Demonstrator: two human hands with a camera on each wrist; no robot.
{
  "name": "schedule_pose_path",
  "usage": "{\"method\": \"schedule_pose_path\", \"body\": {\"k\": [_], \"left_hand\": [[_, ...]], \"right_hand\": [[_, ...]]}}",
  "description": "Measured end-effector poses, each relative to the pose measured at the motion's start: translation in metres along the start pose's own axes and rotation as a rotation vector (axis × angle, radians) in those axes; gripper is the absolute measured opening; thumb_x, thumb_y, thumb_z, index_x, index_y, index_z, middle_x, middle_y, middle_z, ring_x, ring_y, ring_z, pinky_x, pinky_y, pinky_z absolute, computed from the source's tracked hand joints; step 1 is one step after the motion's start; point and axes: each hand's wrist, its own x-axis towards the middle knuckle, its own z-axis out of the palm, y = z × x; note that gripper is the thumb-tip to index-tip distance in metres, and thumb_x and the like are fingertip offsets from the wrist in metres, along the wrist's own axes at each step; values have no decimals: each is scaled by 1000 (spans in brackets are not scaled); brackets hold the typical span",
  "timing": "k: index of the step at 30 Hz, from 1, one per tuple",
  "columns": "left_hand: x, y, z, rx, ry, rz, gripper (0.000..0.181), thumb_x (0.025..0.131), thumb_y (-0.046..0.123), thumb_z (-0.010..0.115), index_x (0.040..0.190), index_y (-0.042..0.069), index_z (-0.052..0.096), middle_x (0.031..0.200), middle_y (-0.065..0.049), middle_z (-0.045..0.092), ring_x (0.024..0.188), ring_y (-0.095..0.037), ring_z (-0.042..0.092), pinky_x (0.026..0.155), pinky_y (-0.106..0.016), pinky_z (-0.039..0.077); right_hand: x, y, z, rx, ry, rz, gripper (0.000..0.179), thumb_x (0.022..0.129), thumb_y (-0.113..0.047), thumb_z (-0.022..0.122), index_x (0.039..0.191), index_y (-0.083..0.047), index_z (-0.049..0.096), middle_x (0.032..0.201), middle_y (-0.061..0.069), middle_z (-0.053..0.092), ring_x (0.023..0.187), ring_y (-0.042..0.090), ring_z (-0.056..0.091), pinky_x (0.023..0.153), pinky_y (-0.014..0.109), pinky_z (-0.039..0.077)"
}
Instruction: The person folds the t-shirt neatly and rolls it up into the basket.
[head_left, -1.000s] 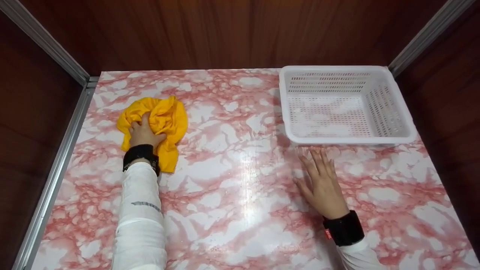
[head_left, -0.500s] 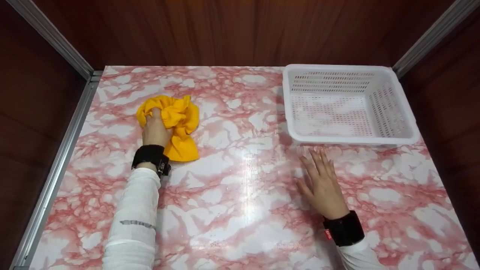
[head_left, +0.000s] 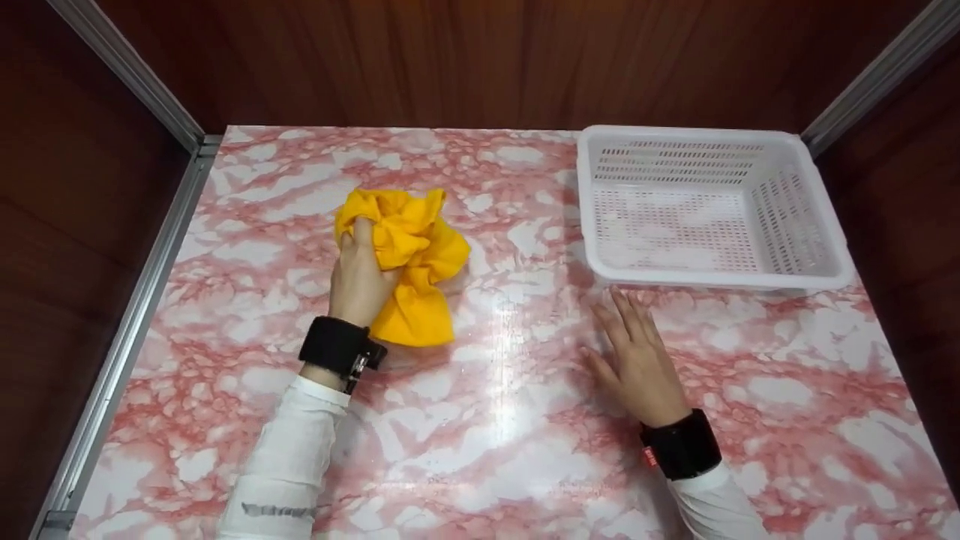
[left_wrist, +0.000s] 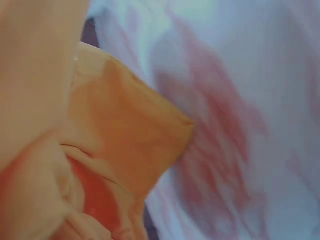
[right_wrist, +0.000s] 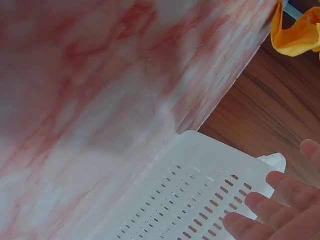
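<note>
A crumpled yellow cloth (head_left: 412,247) is in my left hand (head_left: 358,277), whose fingers are curled into its folds on the left side. One loose end of the cloth hangs toward the front. The left wrist view shows a flap of the cloth (left_wrist: 130,125) close up, with the marbled surface behind it. My right hand (head_left: 637,367) lies with fingers spread and holds nothing, its fingertips just in front of the white basket (head_left: 712,281). In the right wrist view the fingers (right_wrist: 285,192) overlap the basket's slotted wall (right_wrist: 200,185).
The red-and-white marbled table (head_left: 480,450) is bounded by a dark wood panel (head_left: 450,60) at the back and panels on both sides. A metal rail (head_left: 135,322) runs along the left edge. The basket stands at the back right, near the corner.
My left hand has gripped the cloth and moved it to the right, with its folds gathered up. My right hand has stayed nearly in place while the view shifted slightly.
</note>
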Motion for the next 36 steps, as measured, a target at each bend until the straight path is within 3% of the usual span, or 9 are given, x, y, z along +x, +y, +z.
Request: {"method": "schedule_pose_path", "body": {"k": [7, 19, 24, 28, 32, 36], "left_hand": [[-27, 33, -2, -46, 11, 72, 60, 79, 25, 76, 123, 9, 39, 106, -20, 49, 85, -40, 59, 70, -52, 50], [-47, 58, -6, -77, 21, 111, 58, 78, 26, 76, 122, 9, 41, 105, -17, 49, 82, -35, 59, 68, -48, 51], [-57, 82, -5, -102, 17, 159, 58, 77, 21, 76, 121, 8, 41, 107, -15, 49, 87, -33, 58, 74, -45, 51], [-67, 100, 8, -127, 34, 215, 63, 75, 26, 78, 123, 7, 42, 113, -15, 49, 93, -32, 58, 80, -44, 50], [-78, 93, 31, -47, -70, 194, 92, 74, 45, 76, 143, 11, 27, 130, -24, 40, 110, -40, 51, 85, -49, 50], [-81, 59, 40, 24, -164, 101, 107, 75, 57, 71, 153, 20, 7, 148, -28, 20, 125, -46, 37, 87, -59, 45]], "right_hand": [[25, -16, 7, 20, 1, -83, 68, 81, -22, 73, 141, -11, 43, 146, 22, 37, 135, 39, 32, 108, 54, 28], [69, -63, 19, 38, -58, -218, 64, 89, -37, 62, 145, -17, 37, 151, 17, 29, 138, 33, 31, 108, 52, 30], [70, -78, 9, 104, 6, -294, 61, 89, -32, 62, 141, -10, 41, 150, 18, 32, 135, 32, 36, 108, 49, 31], [59, -75, 0, 172, 51, -298, 58, 85, -24, 65, 134, 0, 45, 145, 21, 38, 131, 33, 40, 104, 48, 37], [43, -56, 2, 165, -26, -217, 62, 79, -10, 65, 137, -3, 44, 146, 17, 39, 129, 32, 44, 99, 46, 42], [21, -28, 7, 116, -156, -76, 67, 81, -7, 69, 141, -12, 42, 148, 14, 36, 124, 32, 48, 90, 45, 48]]}}
